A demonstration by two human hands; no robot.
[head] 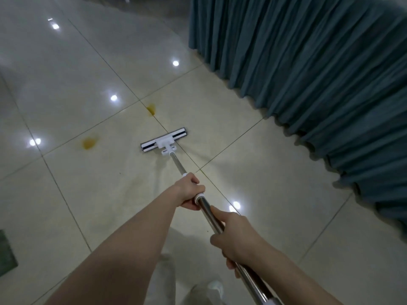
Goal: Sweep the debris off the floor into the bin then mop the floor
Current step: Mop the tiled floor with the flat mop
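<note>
A flat mop with a white head point(164, 140) lies pressed on the glossy cream tile floor point(72, 190). Its steel pole point(179, 167) runs back toward me. My left hand point(189, 191) grips the pole at a white collar, further down the pole. My right hand point(234, 237) holds the pole closer to me. Two yellow-brown stains mark the floor: one point(89, 143) left of the mop head, one point(151, 108) beyond it on a tile joint. Faint streaks show on the tile around the mop.
A teal pleated curtain point(308, 69) hangs along the right side down to the floor. A dark mat corner point(6, 249) shows at the left edge. My foot in a light shoe point(214, 287) is below the pole. Ceiling lights reflect on the tiles.
</note>
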